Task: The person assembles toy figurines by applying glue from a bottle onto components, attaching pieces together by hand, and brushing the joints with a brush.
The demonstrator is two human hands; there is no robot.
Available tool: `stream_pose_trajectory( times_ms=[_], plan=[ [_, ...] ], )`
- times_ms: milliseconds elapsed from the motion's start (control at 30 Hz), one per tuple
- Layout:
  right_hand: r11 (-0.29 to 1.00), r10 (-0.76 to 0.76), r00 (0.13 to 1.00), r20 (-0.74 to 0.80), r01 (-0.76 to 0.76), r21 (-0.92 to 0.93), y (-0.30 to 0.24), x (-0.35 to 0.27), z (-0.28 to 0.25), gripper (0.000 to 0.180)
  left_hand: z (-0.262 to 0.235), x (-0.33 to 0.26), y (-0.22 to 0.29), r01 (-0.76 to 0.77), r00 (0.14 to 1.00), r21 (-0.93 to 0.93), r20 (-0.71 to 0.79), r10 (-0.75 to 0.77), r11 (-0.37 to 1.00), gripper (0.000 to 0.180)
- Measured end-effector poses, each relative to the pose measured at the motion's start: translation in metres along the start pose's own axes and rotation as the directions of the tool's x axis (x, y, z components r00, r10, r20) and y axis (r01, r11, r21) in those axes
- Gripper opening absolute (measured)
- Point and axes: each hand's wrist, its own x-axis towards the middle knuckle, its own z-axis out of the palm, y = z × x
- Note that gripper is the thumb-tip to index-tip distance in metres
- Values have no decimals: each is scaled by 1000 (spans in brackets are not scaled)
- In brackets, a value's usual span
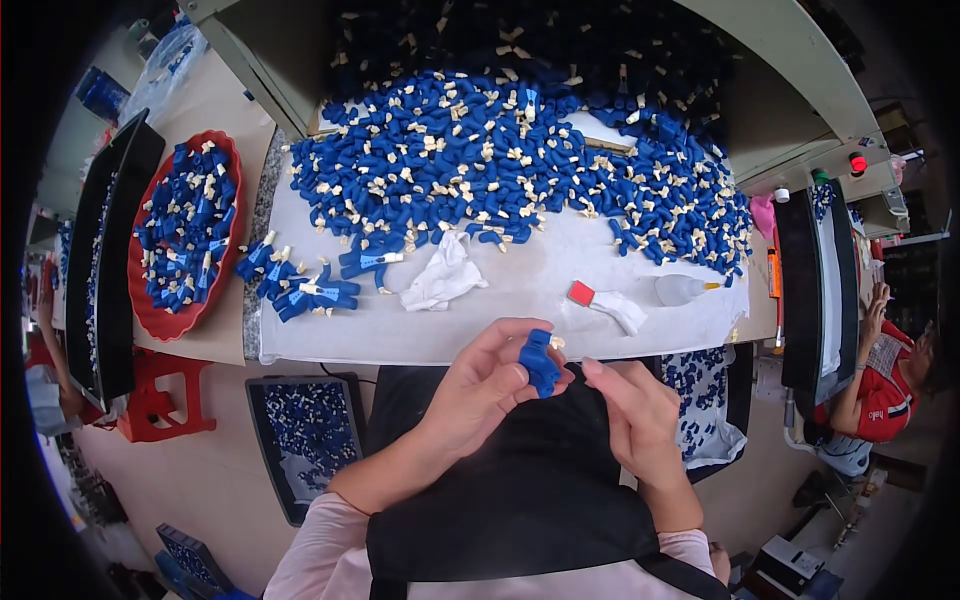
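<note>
Between the thumb and fingers of my left hand [478, 385] is a small blue toy figure part [540, 365] with a cream-coloured tip on its right side. The part is held up just beyond the near edge of the white-covered table [380, 335]. My right hand [640, 410] is to the right of it, apart from it, fingers curled in and the thumb and index fingertip close together. Whatever those fingers may pinch is too small to make out. On the table in front lie a crumpled white cloth [447, 275] and a red square pad with white cloth [581, 293].
A big heap of blue parts with cream tips [450, 170] spreads under a shelf. Several larger blue pieces [310, 296] lie left, beside a red scalloped basket [139, 285]. A clear bottle [680, 290] lies right. Below are a dark tray [350, 420] and a red stool [165, 400]. Co-workers sit at both sides.
</note>
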Motion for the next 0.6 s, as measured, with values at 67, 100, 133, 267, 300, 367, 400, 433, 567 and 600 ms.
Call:
stream_pose_trajectory(
  times_ms=[67, 100, 133, 267, 300, 367, 400, 433, 567, 600],
  plan=[
    [999, -24, 1000, -19, 24, -24, 2, -3, 4, 43, 2, 0, -3, 10, 1000, -16, 2, -10, 1000, 54],
    [998, -33, 999, -17, 32, -57, 3, -6, 5, 42, 2, 0, -4, 19, 1000, -26, 8, -19, 999, 54],
    [995, -41, 999, -15, 40, -91, 3, -7, 5, 41, 2, 0, -5, 25, 1000, -27, 10, -24, 999, 54],
    [988, -51, 998, -39, 44, -146, 4, -9, 1, 41, -2, 3, -9, 103, 989, -103, 117, -91, 989, 52],
    [981, -63, 997, -34, 56, -184, 5, -9, 0, 42, -3, 4, -9, 134, 980, -152, 169, -108, 979, 48],
    [973, -70, 997, -31, 62, -222, 6, -9, 0, 44, -3, 5, -9, 150, 978, -152, 170, -124, 977, 49],
    [971, -68, 998, -10, 64, -231, 6, -9, -1, 45, -2, 5, -10, 163, 976, -155, 171, -136, 974, 50],
    [969, -66, 998, 11, 67, -238, 6, -9, -2, 46, -3, 5, -11, 169, 975, -155, 172, -142, 973, 50],
    [965, -62, 998, 26, 67, -255, 6, -8, -3, 48, -4, 6, -14, 174, 973, -192, 185, -139, 966, 49],
    [960, -64, 997, 35, 71, -272, 7, -8, -2, 48, -4, 6, -13, 180, 971, -189, 194, -143, 965, 49]
  ],
)
